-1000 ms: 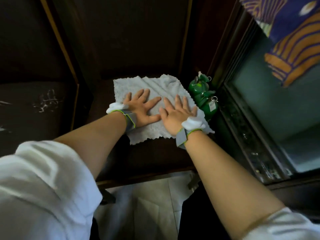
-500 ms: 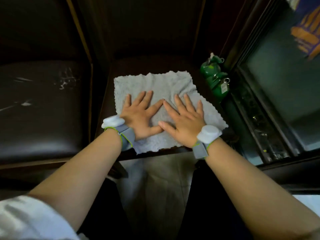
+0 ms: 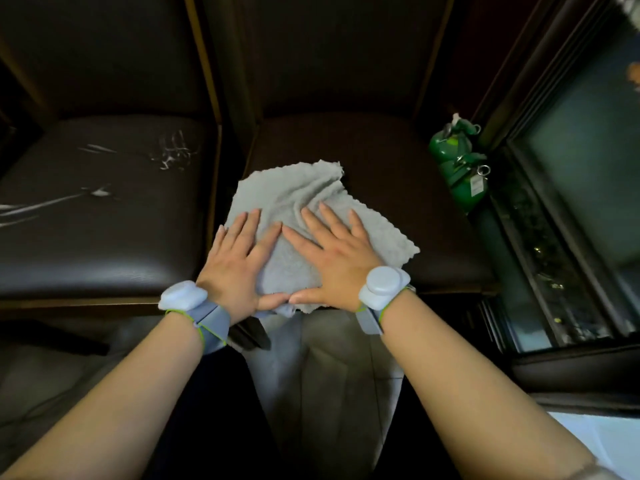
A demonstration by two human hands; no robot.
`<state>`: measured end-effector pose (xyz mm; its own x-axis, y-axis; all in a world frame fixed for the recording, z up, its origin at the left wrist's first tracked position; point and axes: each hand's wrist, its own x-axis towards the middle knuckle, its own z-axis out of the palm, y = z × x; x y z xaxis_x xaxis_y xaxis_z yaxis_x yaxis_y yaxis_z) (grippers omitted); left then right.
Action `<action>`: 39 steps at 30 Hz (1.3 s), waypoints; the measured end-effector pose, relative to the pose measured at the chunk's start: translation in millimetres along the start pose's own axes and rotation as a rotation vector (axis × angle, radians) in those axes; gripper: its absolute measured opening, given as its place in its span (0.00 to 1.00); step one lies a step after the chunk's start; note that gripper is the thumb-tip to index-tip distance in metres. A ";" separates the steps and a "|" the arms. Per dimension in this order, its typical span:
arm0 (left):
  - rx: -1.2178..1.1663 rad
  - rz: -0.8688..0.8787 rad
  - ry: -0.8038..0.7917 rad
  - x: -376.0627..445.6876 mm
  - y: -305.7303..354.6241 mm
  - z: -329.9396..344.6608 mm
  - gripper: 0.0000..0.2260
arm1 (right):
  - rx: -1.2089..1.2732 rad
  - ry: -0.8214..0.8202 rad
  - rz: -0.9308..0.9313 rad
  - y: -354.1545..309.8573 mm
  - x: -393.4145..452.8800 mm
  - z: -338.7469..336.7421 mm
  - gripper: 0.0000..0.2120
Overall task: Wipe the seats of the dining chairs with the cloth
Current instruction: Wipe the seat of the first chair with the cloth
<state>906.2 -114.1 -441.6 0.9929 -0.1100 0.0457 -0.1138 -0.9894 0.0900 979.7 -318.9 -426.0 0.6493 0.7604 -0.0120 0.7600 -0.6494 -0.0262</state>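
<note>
A light grey cloth [image 3: 294, 199] lies rumpled on the front left part of a dark brown chair seat [image 3: 408, 188]. My left hand [image 3: 232, 268] rests flat on the cloth's near left side, fingers spread. My right hand [image 3: 332, 251] presses flat on its near right side. The two thumbs nearly touch at the seat's front edge, where a bit of cloth hangs over. To the left stands a second dark chair seat [image 3: 104, 220] with white scuff marks. Both wrists carry white and grey bands.
A green bottle-like object [image 3: 457, 168] with metal rings stands right of the seat, by a dark window frame [image 3: 540, 216]. Chair backs rise behind both seats. Pale floor tiles [image 3: 329, 375] show between my arms below the seat's front edge.
Both hands have dragged the cloth from the back of the seat toward its front left edge. The cloth, flat before, is now bunched and creased.
</note>
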 end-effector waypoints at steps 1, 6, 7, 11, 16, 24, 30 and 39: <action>0.031 0.018 0.010 2.7 6.0 -1.2 0.48 | 0.001 0.006 -0.002 6.3 -6.0 0.3 0.47; 0.178 0.140 -0.012 31.4 66.6 -4.1 0.46 | -0.015 0.040 0.124 50.4 -53.2 -1.6 0.45; 0.179 0.169 -0.022 41.3 85.9 -3.3 0.45 | -0.007 0.058 0.172 63.6 -67.7 -1.2 0.45; 0.143 0.306 -0.046 75.8 154.7 0.8 0.43 | 0.143 0.108 0.370 110.1 -124.2 10.0 0.45; 0.184 0.393 -0.100 101.7 191.9 3.2 0.44 | 0.470 0.086 0.464 124.2 -148.0 9.2 0.49; 0.073 0.203 -0.090 92.5 132.9 -9.4 0.40 | 0.211 -0.059 0.476 109.3 -82.1 -5.5 0.31; -0.026 -0.122 -0.064 76.6 68.2 -15.9 0.31 | 0.119 -0.150 0.285 75.0 6.8 -17.9 0.30; -0.089 -0.404 -0.094 107.8 29.8 -16.4 0.24 | 0.151 -0.186 0.165 73.8 90.3 -21.8 0.28</action>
<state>1009.3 -153.9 -417.7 0.9566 0.2730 -0.1018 0.2870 -0.9431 0.1682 1095.1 -298.4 -407.3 0.7371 0.6418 -0.2117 0.6225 -0.7667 -0.1571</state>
